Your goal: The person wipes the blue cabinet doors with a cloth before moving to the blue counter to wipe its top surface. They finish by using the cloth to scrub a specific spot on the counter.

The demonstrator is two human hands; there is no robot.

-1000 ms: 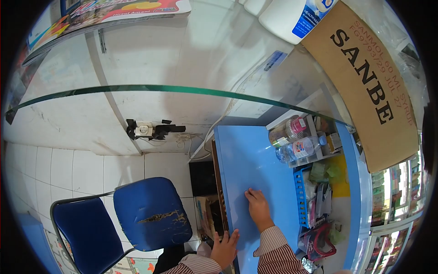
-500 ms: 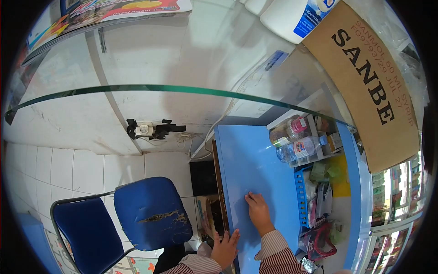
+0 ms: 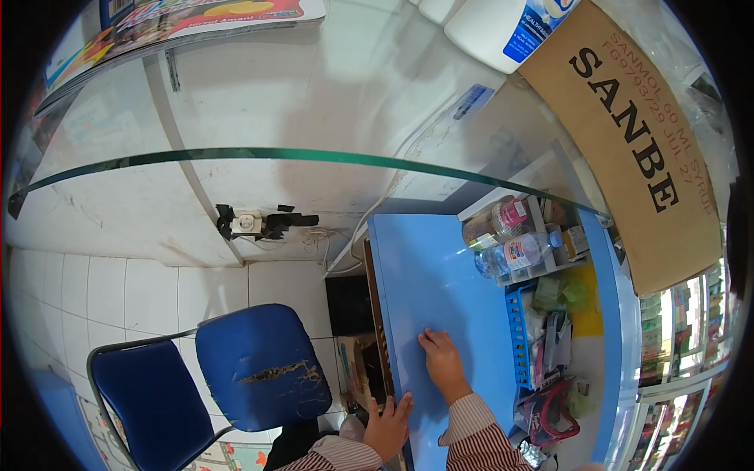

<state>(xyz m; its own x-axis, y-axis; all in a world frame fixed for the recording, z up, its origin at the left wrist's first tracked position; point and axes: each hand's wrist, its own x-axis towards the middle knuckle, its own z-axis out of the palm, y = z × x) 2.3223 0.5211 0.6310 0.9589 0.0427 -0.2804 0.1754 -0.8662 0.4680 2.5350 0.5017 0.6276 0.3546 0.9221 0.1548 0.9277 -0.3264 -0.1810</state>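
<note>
The blue desktop (image 3: 408,275) lies below me. On its surface rests my right hand (image 3: 445,365), its fingers curled and held close together, with nothing visible in them. My left hand (image 3: 389,426) is at the desk's near left edge, fingers spread and holding nothing. Both wrists come out of striped sleeves. To the right of my right hand stands a blue plastic basket (image 3: 517,337) with small packets and other items in it. Farther back, a clear water bottle (image 3: 503,259) lies on its side beside a bottle with a pink label (image 3: 510,213).
A blue chair (image 3: 263,369) with a torn seat stands at the left on white tiles. A glass shelf edge (image 3: 275,153) crosses above the desk. Up right is a SANBE cardboard box (image 3: 636,157) beside a white bottle (image 3: 487,35). A wall socket (image 3: 247,224) sits behind the chair.
The view has shifted very slightly. Both hands stay in nearly the same places, my right hand still on the desktop.
</note>
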